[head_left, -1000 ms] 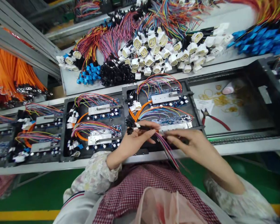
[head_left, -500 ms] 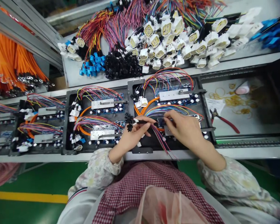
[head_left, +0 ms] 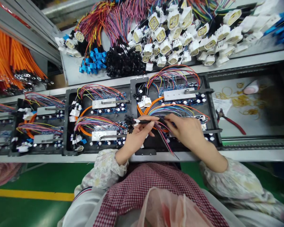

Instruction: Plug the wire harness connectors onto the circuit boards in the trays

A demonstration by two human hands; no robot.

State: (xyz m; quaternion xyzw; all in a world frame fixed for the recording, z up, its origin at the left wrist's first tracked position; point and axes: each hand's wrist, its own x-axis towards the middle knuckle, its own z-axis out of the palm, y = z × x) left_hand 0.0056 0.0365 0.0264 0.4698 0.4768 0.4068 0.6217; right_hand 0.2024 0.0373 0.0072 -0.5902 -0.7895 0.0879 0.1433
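Plastic, metal, cloth
Matt plastic tray (head_left: 145, 152); smooth plastic-coated wires (head_left: 165, 138) over its near edge; smooth metal plate (head_left: 176, 94) toward its far edge; cloth apron (head_left: 153, 184) beyond the near edge.

No text, label, brand, number or sign can be read. Any print on the paper slip (head_left: 223, 105) beside the pliers (head_left: 236, 126), the circuit boards (head_left: 120, 96), the white plugs (head_left: 165, 47) or the held wires (head_left: 164, 137) is too small or blurred.
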